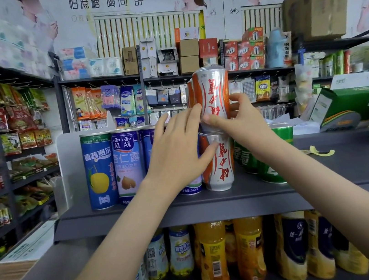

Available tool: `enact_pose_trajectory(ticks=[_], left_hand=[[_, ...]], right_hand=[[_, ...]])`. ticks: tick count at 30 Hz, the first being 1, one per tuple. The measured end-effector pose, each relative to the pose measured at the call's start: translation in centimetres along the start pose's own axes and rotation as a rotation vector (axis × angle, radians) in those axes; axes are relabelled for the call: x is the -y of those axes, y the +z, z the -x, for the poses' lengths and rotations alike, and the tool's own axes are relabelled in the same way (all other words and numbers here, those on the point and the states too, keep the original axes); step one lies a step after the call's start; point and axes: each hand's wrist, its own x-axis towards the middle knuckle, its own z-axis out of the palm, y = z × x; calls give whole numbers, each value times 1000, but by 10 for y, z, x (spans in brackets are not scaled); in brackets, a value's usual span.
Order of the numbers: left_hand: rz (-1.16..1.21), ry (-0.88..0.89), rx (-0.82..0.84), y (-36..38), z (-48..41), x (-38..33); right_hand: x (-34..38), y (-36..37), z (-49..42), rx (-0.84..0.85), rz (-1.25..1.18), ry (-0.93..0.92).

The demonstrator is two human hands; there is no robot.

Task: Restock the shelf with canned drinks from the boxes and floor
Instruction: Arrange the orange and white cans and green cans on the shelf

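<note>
A silver-and-orange can [212, 92] stands stacked on top of another can of the same kind [219, 161] on the dark grey top shelf [212, 201]. My right hand [240, 118] pinches the base of the upper can with thumb and fingers. My left hand [177, 148] has straight, spread fingers; its fingertips touch the upper can's left side and its thumb rests against the lower can. More orange cans stand behind the stack, mostly hidden.
Tall blue cans [100, 171] and a purple-labelled can [128, 167] stand left of the stack; green cans [267, 156] stand right. Orange and yellow drink bottles [214, 257] fill the shelf below. A green carton [350, 103] lies at the back right. Snack racks line the left wall.
</note>
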Motion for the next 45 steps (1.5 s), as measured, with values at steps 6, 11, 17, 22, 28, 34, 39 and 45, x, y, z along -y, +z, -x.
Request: enact_pose_trajectory(ticks=[6,11,17,22,28,34,39,45], left_hand=[[-26,45,-71,2,7,-16],[-83,159,-95,11,32,-34],[-127,297,-56,29,45,-54],[-175,294,0,30,36,-53],[-218,293,36,30,29,-53],[-232,275,28,34,26,-58],[-241,273,8,37,14,-64],[-270,269,-45,38,4,-64]], right_hand=[[4,-32,19,-66,246,-138],[-17,-87,35,-118,352,-232],[-61,-117,54,152,195,221],[-78,-108,55,348,71,285],[-77,-108,41,466,-144,348],[-91,-109,37,471,-216,379],[-98,-108,35,487,-189,343],[-102,-120,20,615,-201,363]])
